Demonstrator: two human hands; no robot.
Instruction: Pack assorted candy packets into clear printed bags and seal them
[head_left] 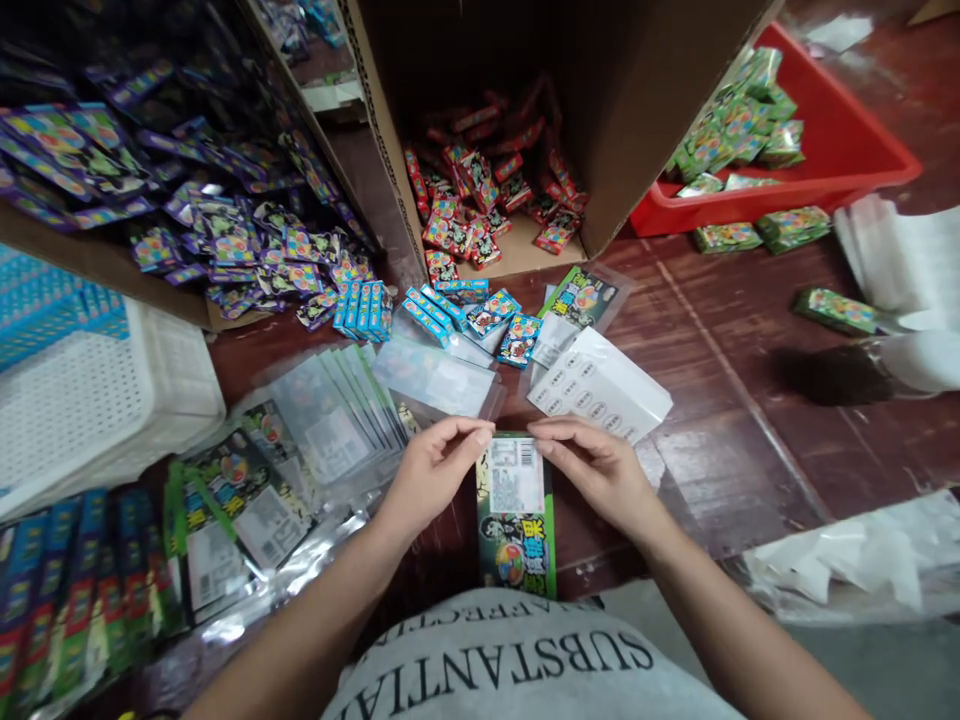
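A printed green and black candy packet (517,555) lies upright in front of my body, with a white barcode label on its upper half. My left hand (439,468) pinches at the packet's top left corner, thumb against forefinger. At the top right corner, my right hand (592,468) is closed in a similar pinch. Just beyond the right hand lies a sheet of oval stickers (581,385). Past the left hand are clear plastic sleeves (439,375) and several small blue candy boxes (491,312).
Cardboard boxes hold purple packets (232,235) and red packets (480,185). A red tub (720,210) of green packets stands at the right, and a white basket (165,375) at the left. Stacked printed packets (247,490) lie left; white paper (840,550) lies right.
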